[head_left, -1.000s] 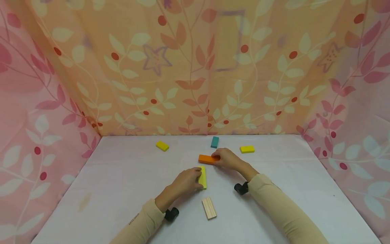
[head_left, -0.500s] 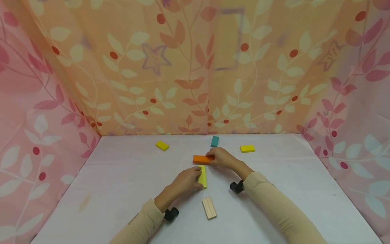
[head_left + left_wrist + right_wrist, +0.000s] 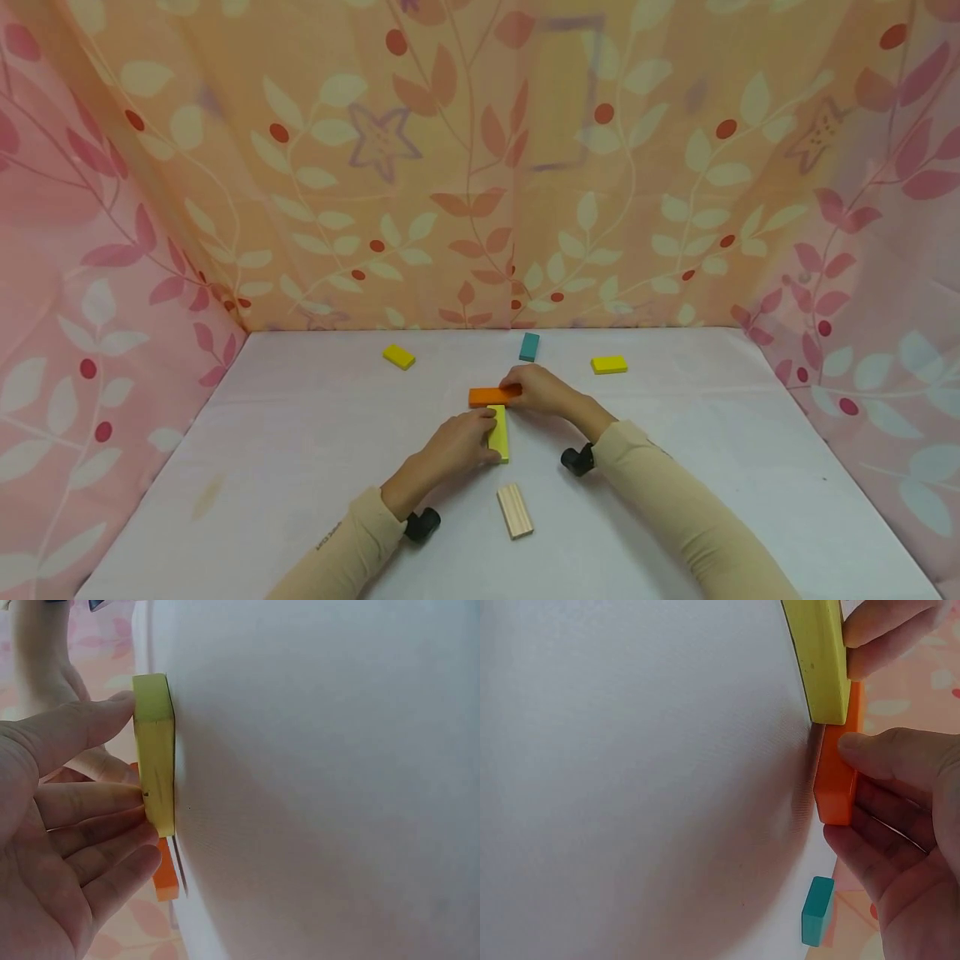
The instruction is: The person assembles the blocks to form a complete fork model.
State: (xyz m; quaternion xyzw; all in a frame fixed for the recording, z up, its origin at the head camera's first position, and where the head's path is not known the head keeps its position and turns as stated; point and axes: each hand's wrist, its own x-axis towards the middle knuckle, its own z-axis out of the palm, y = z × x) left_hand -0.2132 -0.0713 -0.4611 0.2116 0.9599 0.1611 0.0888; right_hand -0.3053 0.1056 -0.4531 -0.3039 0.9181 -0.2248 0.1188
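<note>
My left hand [image 3: 461, 443] holds a yellow-green wooden block [image 3: 498, 433] lying lengthwise on the table, thumb at its near end and fingers toward its far end. The left wrist view shows the thumb and fingertips along one side of this block [image 3: 156, 761]. Just beyond it, an orange block [image 3: 486, 397] lies crosswise, pinched at its right end by my right hand [image 3: 543, 390]. From the right wrist, the thumb presses the long side of the orange block [image 3: 835, 780], with fingers behind. The yellow-green block's far end sits right at the orange block's side, like a T.
A plain wood block [image 3: 515, 511] lies nearer the front. Toward the back lie a teal block [image 3: 529, 347] and two yellow blocks, one on the left [image 3: 399, 357] and one on the right [image 3: 609, 365]. Patterned curtains [image 3: 480, 208] stand behind the white table [image 3: 300, 433].
My right hand has slid the orange block to the left, then slightly nearer, up to the yellow-green block's far end. The left hand has stayed put on its block.
</note>
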